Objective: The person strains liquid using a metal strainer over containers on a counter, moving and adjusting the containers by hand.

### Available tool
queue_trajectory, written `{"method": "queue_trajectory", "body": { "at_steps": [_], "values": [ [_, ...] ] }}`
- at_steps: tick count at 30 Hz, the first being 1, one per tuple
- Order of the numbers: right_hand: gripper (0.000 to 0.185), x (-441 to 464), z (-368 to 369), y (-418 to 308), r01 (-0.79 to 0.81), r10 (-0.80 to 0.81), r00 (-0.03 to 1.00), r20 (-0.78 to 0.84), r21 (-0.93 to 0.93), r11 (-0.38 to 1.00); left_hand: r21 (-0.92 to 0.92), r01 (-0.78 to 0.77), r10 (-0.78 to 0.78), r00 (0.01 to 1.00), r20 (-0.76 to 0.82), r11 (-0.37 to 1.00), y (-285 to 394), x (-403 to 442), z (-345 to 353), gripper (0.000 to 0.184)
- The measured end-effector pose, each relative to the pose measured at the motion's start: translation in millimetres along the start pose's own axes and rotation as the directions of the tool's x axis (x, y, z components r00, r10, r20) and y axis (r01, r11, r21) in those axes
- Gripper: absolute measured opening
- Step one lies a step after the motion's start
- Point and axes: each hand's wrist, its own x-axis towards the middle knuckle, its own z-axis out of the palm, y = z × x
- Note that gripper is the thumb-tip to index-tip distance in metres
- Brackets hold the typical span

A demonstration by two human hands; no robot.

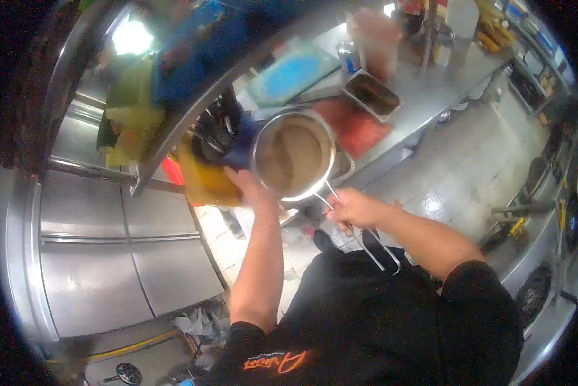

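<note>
A round steel saucepan (293, 154) with a long looped wire handle is held out in front of me, its open top facing up. Inside is something smooth and beige-brown, blurred, so I cannot make out what it is. My right hand (353, 209) is closed around the wire handle close to the rim, with the handle's looped end sticking out toward my body. At the pan's left side, my left hand (258, 191) grips it from the side and below. Some of its fingers are hidden behind the pan.
Beyond the pan runs a steel counter (424, 96) with a rectangular metal container (372, 95), a red blurred item (352, 125) and a blue-green board (292, 72). Dark utensils (217, 125) stand at the left over a yellow container (205, 177). Steel cabinet doors (86, 276) line the left.
</note>
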Motion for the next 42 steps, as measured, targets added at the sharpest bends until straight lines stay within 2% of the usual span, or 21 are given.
{"method": "queue_trajectory", "body": {
  "at_steps": [2, 4, 6, 7, 8, 9, 11, 12, 15, 17, 20, 23, 24, 27, 30, 33, 34, 37, 40, 42],
  "values": [
    [0.017, -6, -7, -9, -0.024, 0.024, 1.000, -0.016, 0.019, 1.000, 0.004, -0.067, 0.067, 0.997, 0.029, 0.998, -31, 27, -33, 0.064],
    [0.016, -7, -20, -9, -0.043, 0.044, 0.999, -0.029, 0.066, 0.997, -0.070, -0.026, 0.029, 0.999, 0.039, 0.997, -26, 31, -39, 0.063],
    [0.013, 2, -11, 3, -0.006, 0.008, 0.998, -0.060, 0.030, 1.000, -0.216, 0.126, -0.120, 0.992, 0.043, 0.968, 18, 10, -20, 0.063],
    [0.012, 3, -3, 6, 0.009, -0.008, 0.997, -0.073, 0.011, 1.000, -0.113, 0.052, -0.049, 0.998, 0.031, 0.992, 13, 8, -20, 0.064],
    [0.011, 3, 9, 8, 0.037, -0.035, 0.999, -0.020, 0.130, 0.991, -0.009, -0.025, 0.025, 0.999, 0.027, 1.000, 1, 9, -19, 0.065],
    [0.013, 3, 7, 3, 0.021, -0.019, 0.999, -0.026, 0.097, 0.995, 0.092, -0.103, 0.101, 0.994, 0.029, 0.990, -10, 13, -19, 0.067],
    [0.017, -1, 1, -12, -0.019, 0.020, 0.999, -0.039, 0.039, 0.999, -0.006, 0.003, -0.003, 0.998, 0.069, 1.000, -14, 24, -34, 0.071],
    [0.017, -6, -5, -18, -0.024, 0.024, 1.000, -0.005, 0.030, 0.999, -0.061, 0.067, -0.062, 0.994, 0.089, 0.996, 23, 3, -12, 0.071],
    [0.016, 0, 7, -3, -0.058, 0.055, 0.998, 0.024, 0.169, 0.984, 0.007, 0.123, -0.123, 0.992, -0.014, 0.992, 15, 2, -13, 0.083],
    [0.016, 3, 12, -6, -0.037, 0.037, 0.999, 0.004, 0.139, 0.990, 0.097, -0.058, 0.060, 0.998, -0.013, 0.994, -50, 40, -53, 0.085],
    [0.017, 5, -8, 1, -0.016, 0.019, 0.998, -0.053, 0.051, 0.999, -0.197, 0.175, -0.151, 0.980, 0.129, 0.965, 16, 6, -22, 0.080],
    [0.013, 6, 7, 2, -0.087, 0.088, 0.996, 0.003, 0.186, 0.979, -0.169, 0.166, -0.170, 0.985, -0.010, 0.972, 0, 12, -18, 0.079],
    [0.015, 7, 11, 6, -0.089, 0.099, 0.995, -0.026, 0.258, 0.962, -0.194, 0.176, -0.188, 0.981, -0.047, 0.965, 3, 10, -16, 0.077],
    [0.017, 3, 0, -2, -0.085, 0.106, 0.993, -0.049, 0.322, 0.943, -0.276, 0.189, -0.243, 0.954, -0.173, 0.942, 22, 4, -11, 0.073],
    [0.019, -11, -6, -9, -0.035, 0.087, 0.982, -0.170, 0.290, 0.956, 0.095, 0.007, -0.001, 0.998, -0.062, 0.995, -34, 46, -96, 0.053],
    [0.019, -14, -12, -7, -0.065, 0.087, 0.989, -0.120, 0.177, 0.982, 0.292, 0.201, -0.169, 0.977, -0.129, 0.935, -1, 0, -101, 0.051],
    [0.020, -15, -16, -9, -0.138, 0.130, 0.981, -0.148, -0.045, 0.989, 0.333, 0.219, -0.195, 0.975, -0.103, 0.917, -4, -14, -108, 0.049],
    [0.023, -15, -32, -13, -0.222, 0.209, 0.971, -0.120, -0.110, 0.969, 0.421, 0.241, -0.249, 0.968, -0.036, 0.874, -18, -36, -142, 0.044],
    [0.024, -13, -39, 5, -0.108, 0.117, 0.979, -0.170, 0.059, 0.992, 0.441, 0.285, -0.302, 0.953, -0.032, 0.851, -30, -57, -175, 0.041],
    [0.024, -22, -46, -1, -0.183, 0.179, 0.979, -0.103, -0.031, 0.983, 0.470, 0.313, -0.329, 0.943, -0.050, 0.825, -34, -72, -186, 0.037]
  ]
}}
